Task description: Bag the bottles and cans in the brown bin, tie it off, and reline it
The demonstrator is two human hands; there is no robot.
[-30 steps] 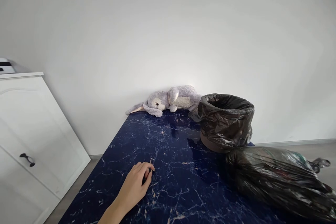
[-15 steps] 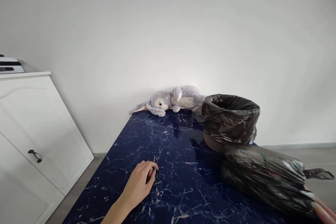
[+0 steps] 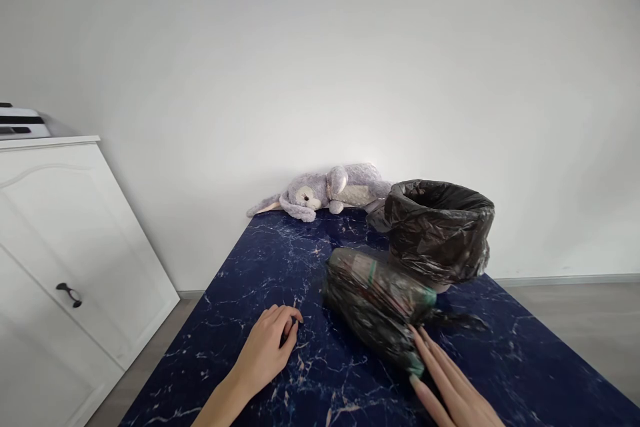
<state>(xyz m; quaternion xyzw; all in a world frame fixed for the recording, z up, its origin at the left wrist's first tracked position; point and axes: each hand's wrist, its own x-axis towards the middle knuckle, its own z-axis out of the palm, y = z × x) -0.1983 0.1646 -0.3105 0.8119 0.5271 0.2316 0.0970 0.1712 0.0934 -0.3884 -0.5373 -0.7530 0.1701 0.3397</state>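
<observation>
Black plastic bag [image 3: 373, 303], stuffed and lumpy, lies on the near-middle part of the table [image 3: 510, 373], slanting down toward the right hand [image 3: 447, 383]. Its thin, glossy film is creased into long folds and partly see-through, with green and dull reddish patches showing; motion blur hides what they are. A twisted tail of film [image 3: 460, 321] sticks out to the right. The right hand's extended fingers and thumb touch the bag's near end; whether they grip it or only press, I cannot tell. The left hand [image 3: 273, 343] rests on the tabletop to the left of the bag, apart from it, loosely curled with a gap between thumb and index finger.

Just behind the bag stands a round bin [image 3: 440, 233], blocking the space to its rear right; whether the two touch is unclear. Its wrinkled black liner folds over the rim, leaving a little of the smooth base visible. A plush rabbit [image 3: 357, 193], fluffy and grey-lilac with long floppy ears, lies on its side at the far edge against the plain white wall [image 3: 310, 60]. The tabletop is dark blue, shiny, veined like marble. Off to the left is a white cabinet [image 3: 55, 233] with moulded panels and a curved black handle [image 3: 69, 295].
</observation>
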